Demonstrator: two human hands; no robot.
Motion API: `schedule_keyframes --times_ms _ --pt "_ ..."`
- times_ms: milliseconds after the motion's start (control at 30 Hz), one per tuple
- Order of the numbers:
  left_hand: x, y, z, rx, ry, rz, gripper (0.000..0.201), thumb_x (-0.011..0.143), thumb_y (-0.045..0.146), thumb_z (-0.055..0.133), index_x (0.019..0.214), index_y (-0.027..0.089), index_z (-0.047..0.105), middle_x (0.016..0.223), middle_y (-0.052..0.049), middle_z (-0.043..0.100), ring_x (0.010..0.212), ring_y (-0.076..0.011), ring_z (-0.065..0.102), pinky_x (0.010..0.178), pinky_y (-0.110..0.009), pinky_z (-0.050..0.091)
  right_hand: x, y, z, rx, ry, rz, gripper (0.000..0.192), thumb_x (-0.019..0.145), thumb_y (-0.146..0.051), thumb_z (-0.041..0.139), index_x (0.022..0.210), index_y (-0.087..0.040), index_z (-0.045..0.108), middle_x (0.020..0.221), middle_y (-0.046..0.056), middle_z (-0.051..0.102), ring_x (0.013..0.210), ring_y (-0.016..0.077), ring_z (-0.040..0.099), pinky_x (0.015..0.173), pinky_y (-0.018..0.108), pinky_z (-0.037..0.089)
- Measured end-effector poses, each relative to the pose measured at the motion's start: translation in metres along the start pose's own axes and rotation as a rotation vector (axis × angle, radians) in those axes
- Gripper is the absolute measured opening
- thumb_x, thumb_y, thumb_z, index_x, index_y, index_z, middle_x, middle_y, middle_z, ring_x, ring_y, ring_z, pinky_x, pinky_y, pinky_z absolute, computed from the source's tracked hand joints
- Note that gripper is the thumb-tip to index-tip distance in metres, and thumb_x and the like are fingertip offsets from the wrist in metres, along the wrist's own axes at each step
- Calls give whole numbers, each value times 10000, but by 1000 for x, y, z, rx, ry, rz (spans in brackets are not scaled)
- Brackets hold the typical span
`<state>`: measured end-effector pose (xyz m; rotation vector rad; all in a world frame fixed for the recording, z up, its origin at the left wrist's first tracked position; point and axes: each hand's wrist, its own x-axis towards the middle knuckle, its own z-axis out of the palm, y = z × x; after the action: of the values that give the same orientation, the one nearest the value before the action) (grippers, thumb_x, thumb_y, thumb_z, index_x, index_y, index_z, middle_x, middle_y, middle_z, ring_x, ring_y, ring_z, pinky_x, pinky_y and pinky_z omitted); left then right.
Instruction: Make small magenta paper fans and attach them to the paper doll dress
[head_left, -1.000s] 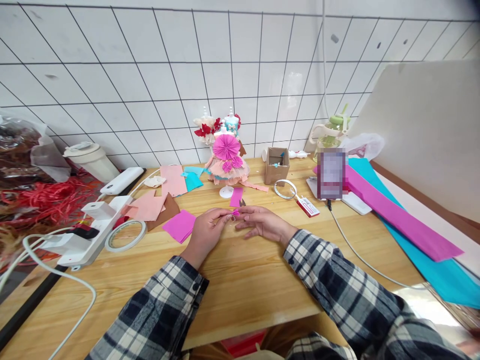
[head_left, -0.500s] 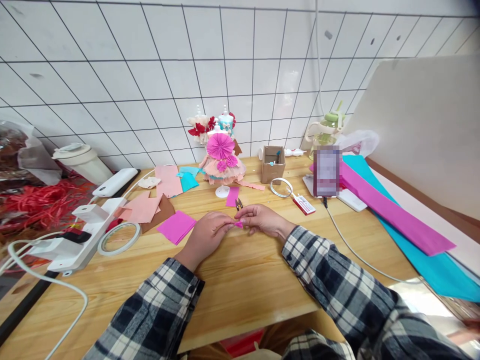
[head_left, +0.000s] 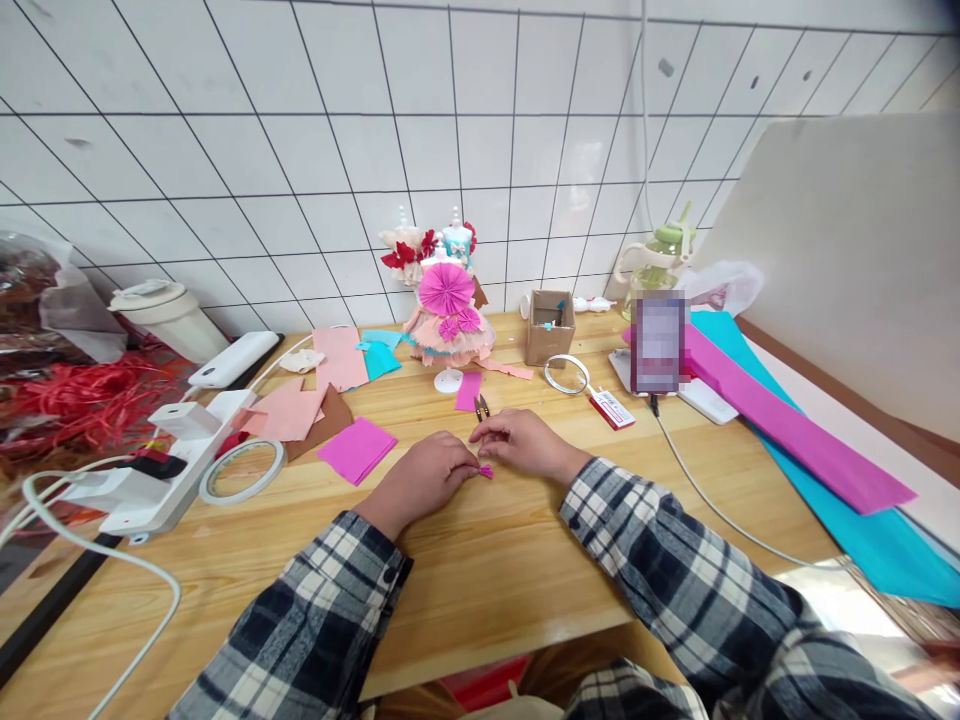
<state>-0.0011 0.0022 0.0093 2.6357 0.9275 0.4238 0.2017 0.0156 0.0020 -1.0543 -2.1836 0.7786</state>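
Note:
Between thumb and fingertips of my left hand [head_left: 427, 480] is a small gathered piece of magenta paper [head_left: 486, 470], shaped like a tiny bow. My right hand [head_left: 525, 442] is curled just beyond it, fingers bent and the thumb near the paper. Whether these fingers grip anything is hidden. Small dark-bladed snips [head_left: 481, 405] show at the right fingertips, their lower part covered by the hand. Flat magenta squares [head_left: 357, 450] lie left of my left hand, and a magenta strip [head_left: 468, 391] lies behind the snips.
Miniature dress forms in paper dresses [head_left: 448, 320] stand at the back beside a small cardboard box [head_left: 550, 328]. Tape rolls [head_left: 241, 472], a power strip [head_left: 176, 470] and cables lie left. A phone [head_left: 660, 345] and long paper sheets [head_left: 810, 430] are on the right.
Both hands were together on the magenta paper. The right fingers have come away from it, and the left hand has lowered slightly with the paper, which shows more fully.

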Motion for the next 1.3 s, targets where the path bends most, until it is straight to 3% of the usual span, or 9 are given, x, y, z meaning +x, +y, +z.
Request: schedule_keyframes --times_ms 167,333,533,667,800,900,1067,1200,1300 --pt "1 4 2 110 51 -133 224 852 272 492 887 224 708 832 -71 692 818 -210 605 728 -309 444 0 -10 3 -114 65 -38 159 782 -175 654 928 -220 700 787 18 685 801 158 580 752 265 391" --pt "4 9 2 152 189 -351 244 833 330 492 828 219 709 772 -67 698 745 -216 618 652 -297 433 0 -21 12 -158 172 -26 91 828 -238 624 890 -218 688 849 34 684 814 166 569 762 284 385" --pt "6 3 3 -267 383 -578 233 793 371 551 815 209 718 805 -34 732 720 -195 650 653 -276 472 -1 -25 18 -58 289 60 99 837 -274 607 894 -221 669 835 22 679 779 153 586 730 271 417" --pt "7 0 3 -549 471 -623 280 750 421 623 815 167 721 821 -58 737 748 -199 660 698 -283 493 1 -22 22 161 334 127 116 807 -246 606 913 -211 639 843 13 668 776 136 603 738 260 468" --pt "8 -2 5 -721 502 -592 332 724 464 656 834 157 719 840 -65 738 766 -203 663 710 -288 501 5 -19 25 449 340 247 154 742 -275 638 859 -205 565 772 -13 610 705 121 591 641 246 502" --pt "8 -1 8 -718 500 -542 335 745 463 644 863 157 710 873 -70 735 792 -204 663 730 -295 507 6 -18 24 729 268 366 297 675 -313 690 869 -213 488 711 -43 567 621 108 567 530 225 493" --pt "3 1 2 -287 441 -299 228 861 353 538 893 190 695 909 -55 716 850 -192 637 791 -323 484 4 -13 16 934 157 444 442 606 -329 761 895 -212 448 702 -50 576 615 102 565 505 220 499" --pt "0 1 -12 102 281 1 234 913 278 459 941 219 684 950 -41 700 926 -194 594 849 -354 434 3 -2 13 911 76 444 429 596 -304 759 871 -213 442 711 -51 578 611 107 566 510 237 498" --pt "1 1 -18 224 193 102 246 925 259 438 942 229 681 931 -35 695 947 -193 575 880 -366 401 4 6 15 848 34 362 362 633 -284 719 842 -210 433 696 -55 561 606 103 554 539 236 475"
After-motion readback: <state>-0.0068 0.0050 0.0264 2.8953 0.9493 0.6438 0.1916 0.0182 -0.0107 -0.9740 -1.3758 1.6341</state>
